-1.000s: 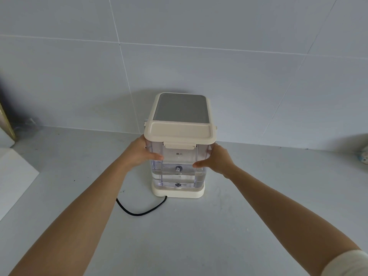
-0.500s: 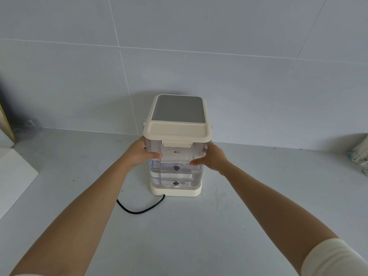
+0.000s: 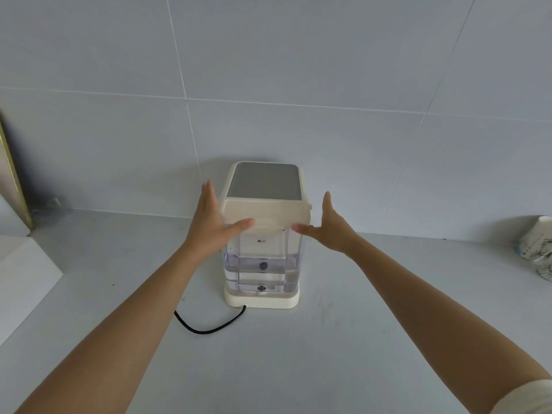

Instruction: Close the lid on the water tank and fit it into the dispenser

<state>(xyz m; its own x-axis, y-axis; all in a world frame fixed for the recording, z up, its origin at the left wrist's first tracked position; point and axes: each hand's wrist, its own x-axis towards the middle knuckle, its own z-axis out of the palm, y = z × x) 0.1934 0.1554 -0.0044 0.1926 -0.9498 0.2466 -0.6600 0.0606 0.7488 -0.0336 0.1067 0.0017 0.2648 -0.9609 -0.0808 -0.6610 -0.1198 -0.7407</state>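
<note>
The clear water tank (image 3: 263, 255), partly filled with water, stands on the cream dispenser base (image 3: 262, 299) against the wall. Its cream lid (image 3: 265, 212) is down on top, level with the dispenser's grey top panel (image 3: 263, 182). My left hand (image 3: 213, 221) is flat with fingers straight beside the lid's left edge, thumb in front of the lid. My right hand (image 3: 327, 227) is flat beside the lid's right edge, thumb pointing at the lid's front. Neither hand grips anything.
A black power cord (image 3: 209, 324) curls on the grey counter (image 3: 268, 369) in front of the base. A patterned white cup (image 3: 537, 246) lies at the far right. A white block (image 3: 21, 279) sits at the left, by a gold-edged frame (image 3: 13, 174).
Both hands have let go of the tank's sides and risen, now flat and open beside the lid. The tank sits lower on the base than one second ago.
</note>
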